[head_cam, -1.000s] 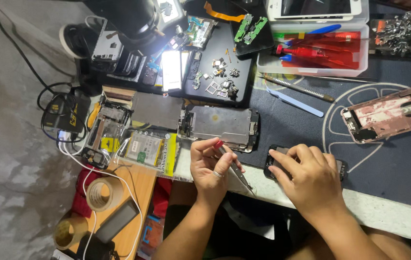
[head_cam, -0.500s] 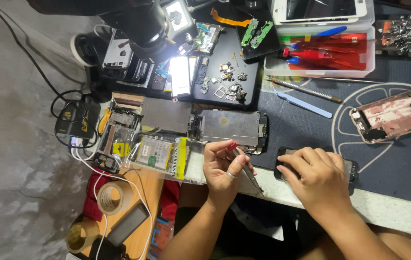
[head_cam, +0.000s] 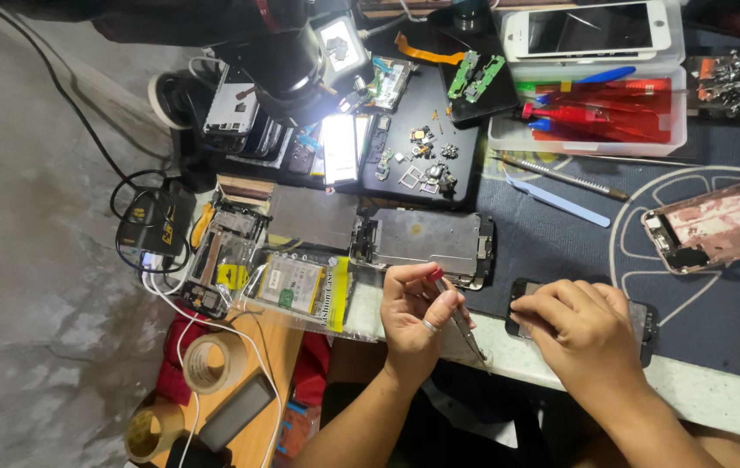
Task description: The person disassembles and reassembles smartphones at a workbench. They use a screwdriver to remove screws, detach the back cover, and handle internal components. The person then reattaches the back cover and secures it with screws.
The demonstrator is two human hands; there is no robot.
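My left hand (head_cam: 417,316) is closed around a thin screwdriver (head_cam: 465,334) with a red cap; its shaft points down and to the right, over the table's front edge. My right hand (head_cam: 582,329) lies flat on a small dark phone (head_cam: 643,316) on the blue mat, covering most of it. Just behind my left hand lies an opened phone frame with a grey metal plate (head_cam: 426,238).
A microscope (head_cam: 287,61) with a bright lamp stands at the back left over a black tray of small parts (head_cam: 426,156). A clear box of red tools (head_cam: 586,121), a white phone (head_cam: 595,30), a rose-coloured phone housing (head_cam: 721,221), a blue spudger (head_cam: 556,199) and tape rolls (head_cam: 209,364) lie around.
The view has drifted, so the bench sits further right and lower in the picture. Both hands keep their places, the left on the screwdriver, the right on the dark phone.
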